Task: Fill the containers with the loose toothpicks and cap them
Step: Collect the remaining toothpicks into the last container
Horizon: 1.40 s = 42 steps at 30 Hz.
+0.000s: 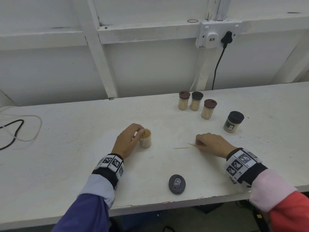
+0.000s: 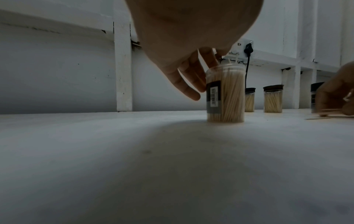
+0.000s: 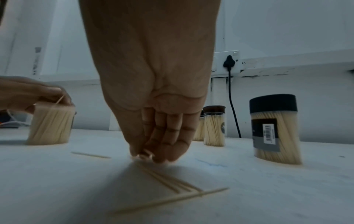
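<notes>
An uncapped clear container (image 1: pixel 145 139) packed with toothpicks stands mid-table. My left hand (image 1: pixel 141 131) is at its rim, thumb and fingers pinching a toothpick (image 3: pixel 59 99) over the opening; the other fingers (image 2: pixel 191 84) lie against its left side. My right hand (image 1: pixel 198 142) is fingertips-down on the table, pinching the ends of several loose toothpicks (image 3: pixel 172 181) that fan out under the palm. One more toothpick (image 1: pixel 181 148) lies loose between the hands. The dark cap (image 1: pixel 177 184) lies flat near the front edge.
Three capped toothpick containers (image 1: pixel 196 101) stand at the back right, and a wider black-capped one (image 1: pixel 233 122) sits nearer, right of my right hand. Cables (image 1: pixel 16 129) lie at the far left. A wall socket with a black plug (image 1: pixel 226 36) is behind.
</notes>
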Tool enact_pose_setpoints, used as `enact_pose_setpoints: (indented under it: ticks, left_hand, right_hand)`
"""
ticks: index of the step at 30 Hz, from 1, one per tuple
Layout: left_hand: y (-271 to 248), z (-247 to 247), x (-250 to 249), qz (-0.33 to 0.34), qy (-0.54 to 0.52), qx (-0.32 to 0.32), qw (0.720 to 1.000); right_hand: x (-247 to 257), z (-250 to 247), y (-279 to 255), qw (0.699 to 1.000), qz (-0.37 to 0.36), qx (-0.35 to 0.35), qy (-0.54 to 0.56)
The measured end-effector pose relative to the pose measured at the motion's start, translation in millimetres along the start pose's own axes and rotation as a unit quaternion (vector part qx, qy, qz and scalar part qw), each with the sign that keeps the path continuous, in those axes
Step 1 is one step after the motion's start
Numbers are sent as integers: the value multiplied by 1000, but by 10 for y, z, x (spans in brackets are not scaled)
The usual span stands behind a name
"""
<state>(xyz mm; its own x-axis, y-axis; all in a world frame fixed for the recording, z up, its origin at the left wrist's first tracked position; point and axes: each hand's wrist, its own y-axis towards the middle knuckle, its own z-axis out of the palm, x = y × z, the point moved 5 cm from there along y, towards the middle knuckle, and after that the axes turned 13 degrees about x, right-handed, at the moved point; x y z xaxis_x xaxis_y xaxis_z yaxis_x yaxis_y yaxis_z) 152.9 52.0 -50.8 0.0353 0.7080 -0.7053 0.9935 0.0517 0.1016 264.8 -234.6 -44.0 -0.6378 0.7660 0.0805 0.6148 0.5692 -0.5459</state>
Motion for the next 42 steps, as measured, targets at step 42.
enact_pose_setpoints:
  ticks: [42]
  left_hand:
    - [-43,-35,-204,79,70,-33,994]
  right_hand:
    - [-267,45,-80,971,103,-40,211]
